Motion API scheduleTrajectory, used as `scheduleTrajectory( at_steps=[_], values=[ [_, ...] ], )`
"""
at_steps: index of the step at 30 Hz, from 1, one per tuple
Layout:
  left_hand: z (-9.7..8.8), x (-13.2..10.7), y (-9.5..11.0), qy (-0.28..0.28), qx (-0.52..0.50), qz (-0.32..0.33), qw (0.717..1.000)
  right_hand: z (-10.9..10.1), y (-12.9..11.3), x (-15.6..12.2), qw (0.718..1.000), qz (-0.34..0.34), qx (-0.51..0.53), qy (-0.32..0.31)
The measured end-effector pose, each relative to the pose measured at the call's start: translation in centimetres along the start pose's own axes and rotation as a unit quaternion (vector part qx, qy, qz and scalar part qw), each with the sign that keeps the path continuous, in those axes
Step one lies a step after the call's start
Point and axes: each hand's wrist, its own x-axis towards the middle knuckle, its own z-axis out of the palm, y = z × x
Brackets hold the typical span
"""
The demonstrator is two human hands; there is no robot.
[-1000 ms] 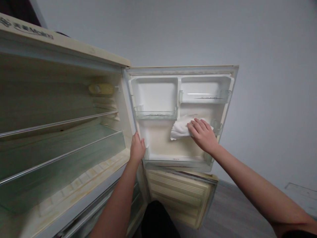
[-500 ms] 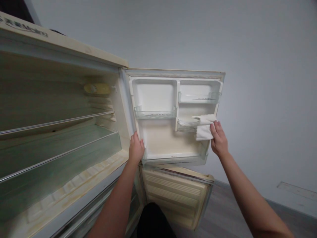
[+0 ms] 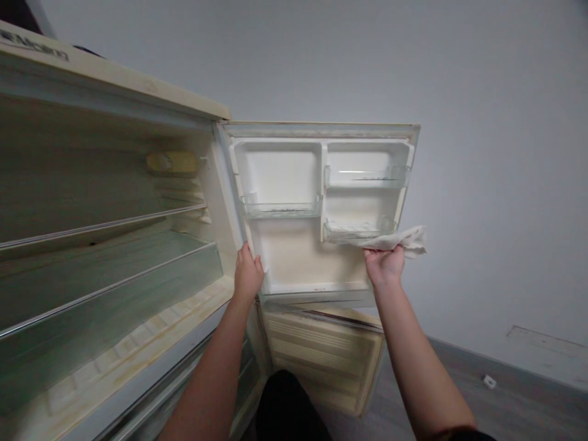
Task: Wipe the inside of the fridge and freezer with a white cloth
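My left hand [image 3: 248, 273] is closed on the hinge-side edge of the open refrigerator door [image 3: 294, 254]. My right hand [image 3: 386, 264], palm turned up, presses a white cloth [image 3: 412, 239] against the underside of the lower right clear door bin [image 3: 361, 231]. Part of the cloth hangs out past the door's outer edge, and its other end runs left beneath the bin. Two more clear bins sit higher, one at the left [image 3: 281, 211] and one at the upper right [image 3: 365, 179]. A long clear bin [image 3: 316, 299] runs along the door's bottom.
On the left stands the refrigerator's open body [image 3: 193, 110], with glass shelves [image 3: 110, 294] and yellow-brown stains inside. A second, lower door [image 3: 321, 352] hangs open below the upper one. My knee [image 3: 289, 407] is close beneath. A small white object [image 3: 489, 381] lies on the floor at right.
My right hand has moved slightly left and down, turning from the bin's front to its underside with the cloth. My left hand stays on the door edge. The view has shifted slightly.
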Motion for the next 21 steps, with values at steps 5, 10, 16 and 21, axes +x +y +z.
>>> scheduleTrajectory(
  at_steps=[5,10,16,21],
  values=[
    [-0.1,-0.2,0.1,-0.006,0.003,0.002,1.000,2.9,2.6,-1.4,0.988,0.080,0.133,0.018],
    [0.0,-0.2,0.0,0.000,0.008,0.004,1.000,4.8,5.3,-3.3,0.980,0.145,0.111,-0.075],
    [0.4,0.0,-0.5,0.012,0.004,0.008,1.000,5.3,6.9,-6.1,0.984,0.148,0.089,-0.042],
    [0.6,0.5,-1.3,0.008,0.004,0.004,1.000,4.5,9.3,-10.0,0.992,0.054,-0.069,-0.091]
  ],
)
